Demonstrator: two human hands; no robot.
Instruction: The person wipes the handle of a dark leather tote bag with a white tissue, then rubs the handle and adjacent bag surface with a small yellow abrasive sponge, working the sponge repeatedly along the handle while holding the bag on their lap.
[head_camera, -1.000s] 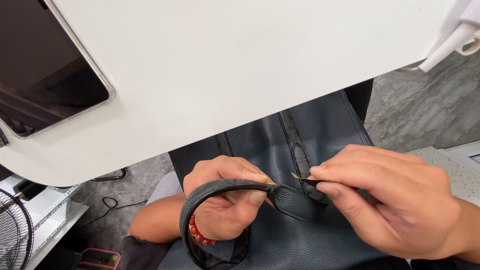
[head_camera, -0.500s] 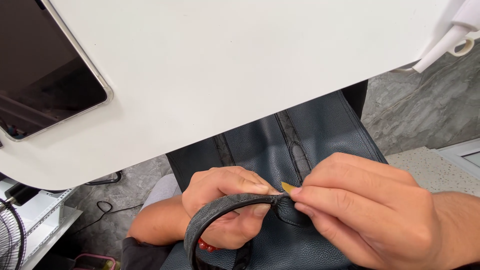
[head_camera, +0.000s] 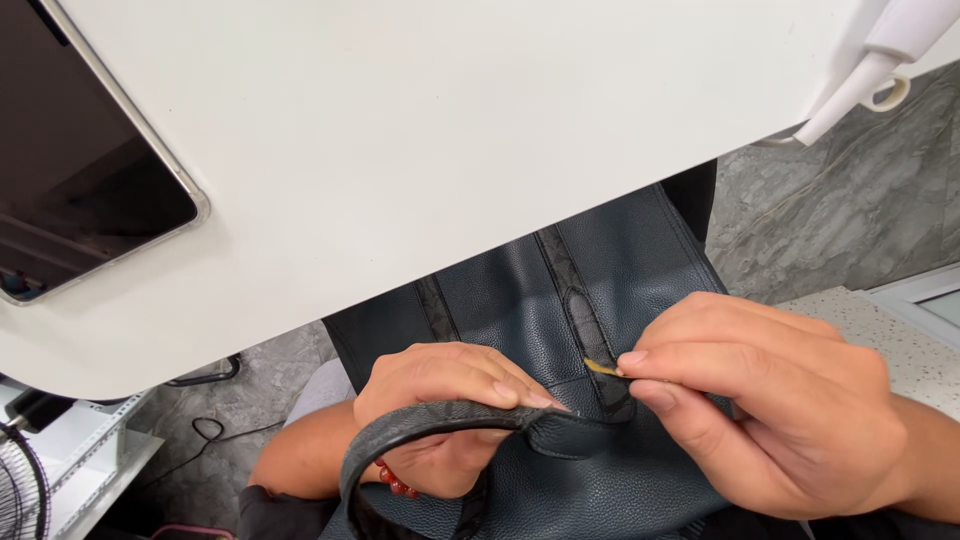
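A dark blue leather bag (head_camera: 545, 290) with darker patterned strips lies on my lap below the table edge. My left hand (head_camera: 440, 405) is closed around the bag's curved dark handle (head_camera: 420, 430) near where it joins the bag. A red bead bracelet (head_camera: 397, 485) shows at that wrist. My right hand (head_camera: 770, 410) pinches a small thin golden needle-like piece (head_camera: 603, 369) between thumb and forefinger, its tip against the patterned strip (head_camera: 580, 320) just above the handle's base.
A white table (head_camera: 450, 150) fills the upper view, with a dark tablet (head_camera: 80, 180) at its left and a white object (head_camera: 870, 70) at its top right corner. A grey stone floor (head_camera: 830, 220), cables (head_camera: 205, 430) and a white shelf (head_camera: 70, 470) lie below.
My right hand has shifted slightly, holding the golden piece at the strip. The left hand has kept its grip on the handle, which now sits a little lower.
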